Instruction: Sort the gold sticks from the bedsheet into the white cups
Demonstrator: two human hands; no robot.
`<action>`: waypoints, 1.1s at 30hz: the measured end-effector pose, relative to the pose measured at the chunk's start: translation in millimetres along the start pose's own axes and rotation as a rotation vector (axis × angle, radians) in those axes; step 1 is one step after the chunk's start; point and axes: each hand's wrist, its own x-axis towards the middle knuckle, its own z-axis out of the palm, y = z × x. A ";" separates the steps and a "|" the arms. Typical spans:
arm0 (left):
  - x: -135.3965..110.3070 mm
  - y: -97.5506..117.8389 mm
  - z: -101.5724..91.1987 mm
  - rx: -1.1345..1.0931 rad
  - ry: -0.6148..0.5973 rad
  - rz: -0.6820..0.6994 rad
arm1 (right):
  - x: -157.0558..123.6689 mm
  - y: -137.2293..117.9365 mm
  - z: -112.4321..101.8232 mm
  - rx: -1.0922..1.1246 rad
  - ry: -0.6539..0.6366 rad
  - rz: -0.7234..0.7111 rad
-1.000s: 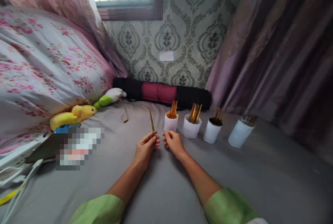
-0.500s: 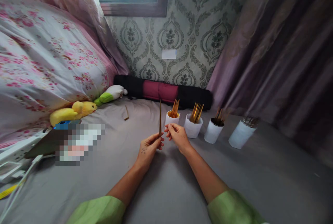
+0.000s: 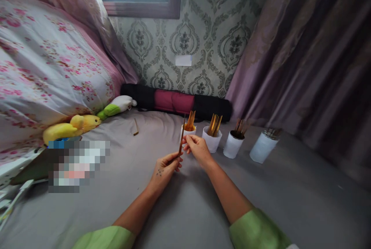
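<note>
My left hand [image 3: 165, 168] is closed around the lower end of a thin brown pointed stick [image 3: 182, 135], which stands nearly upright and leans slightly right. Whether it is one stick or a narrow bundle is unclear. Beside it, my right hand [image 3: 198, 149] has its thumb and fingers drawn together close to the stick; what they pinch, if anything, is too small to make out. Behind the hands, a white cup [image 3: 189, 130] holds orange-brown sticks. A second white cup [image 3: 212, 143] has golden sticks, a third white cup [image 3: 233, 148] darker ones.
On the far right stands a tilted-looking whitish cup [image 3: 263, 149] with thin sticks. A small L-shaped stick [image 3: 136, 128] lies on the grey sheet [image 3: 116, 202]. A black and maroon roll [image 3: 174, 101] lies along the wall. Plush toys [image 3: 75, 125] rest at left.
The stick in my left hand has tipped to the right, towards my right hand. The view has shifted slightly right, and the hands stay close together.
</note>
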 end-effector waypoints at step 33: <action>-3.6 -7.7 2.1 0.245 -0.165 -0.029 | -1.7 -6.2 -5.8 -0.045 -0.020 0.032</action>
